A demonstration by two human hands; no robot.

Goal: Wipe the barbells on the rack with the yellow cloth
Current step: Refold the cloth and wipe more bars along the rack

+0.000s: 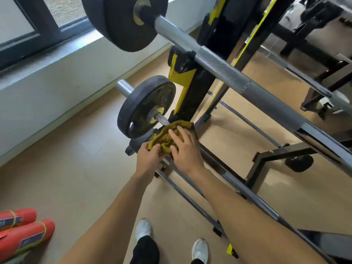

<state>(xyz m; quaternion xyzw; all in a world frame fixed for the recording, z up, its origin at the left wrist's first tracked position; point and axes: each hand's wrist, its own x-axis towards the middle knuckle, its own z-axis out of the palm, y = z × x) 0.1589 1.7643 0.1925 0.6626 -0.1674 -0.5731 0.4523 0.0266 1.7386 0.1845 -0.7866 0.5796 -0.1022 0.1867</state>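
Observation:
A crumpled yellow cloth point(166, 137) lies bunched over the lower barbell point(162, 118) just inside its small black plate point(145, 109), beside the black and yellow rack upright point(190, 88). My left hand point(147, 159) pinches the cloth's near edge. My right hand point(185, 147) presses on top of the cloth with its fingers spread over it. The bar under the cloth is hidden. An upper barbell point(224, 70) with a knurled steel shaft and a large black plate point(122, 21) crosses above, from top left to right.
Rack base bars point(192, 199) run along the tan floor toward my white shoes point(143, 228). Two red cylinders point(26, 235) lie at the bottom left. A window wall point(47, 60) stands on the left. More dark gym frames point(282, 155) stand to the right.

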